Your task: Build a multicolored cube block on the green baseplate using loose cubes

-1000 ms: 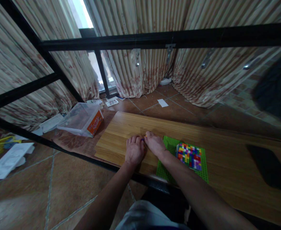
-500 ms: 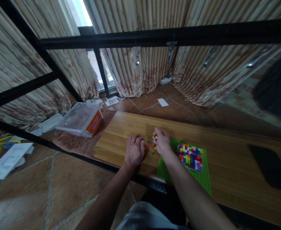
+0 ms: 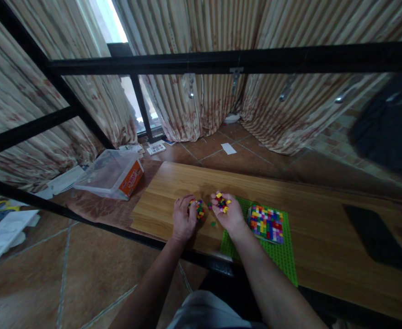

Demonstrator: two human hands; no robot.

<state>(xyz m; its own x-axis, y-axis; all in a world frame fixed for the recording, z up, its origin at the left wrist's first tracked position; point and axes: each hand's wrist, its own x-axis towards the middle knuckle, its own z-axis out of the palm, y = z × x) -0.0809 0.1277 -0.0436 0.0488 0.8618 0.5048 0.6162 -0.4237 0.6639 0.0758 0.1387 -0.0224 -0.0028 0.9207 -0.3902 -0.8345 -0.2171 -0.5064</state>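
My right hand [image 3: 234,217] is turned palm up above the table, its fingers cupped round several small toy bricks [image 3: 222,202] in yellow, red, purple and other colours. To its left, my left hand [image 3: 183,220] curls its fingers and thumb against a small heap of multicoloured toy bricks [image 3: 200,211] at the tabletop. A loose green brick [image 3: 213,224] lies between the hands. Beside my right forearm is a green studded baseplate [image 3: 285,265], partly covered by that arm. On it rests a rectangular panel of tightly packed coloured bricks [image 3: 265,223].
The wooden table [image 3: 159,205] runs left to right. At its left end stands a clear plastic bin [image 3: 101,176] with an orange label. A dark flat object [image 3: 375,235] lies on the right. A black metal bar [image 3: 201,64] crosses ahead, before the curtains [image 3: 176,109].
My right hand has rolled open from a fist to palm up, showing the bricks in it. My left hand has shifted back, uncovering the heap beside it. The view has tilted slightly.
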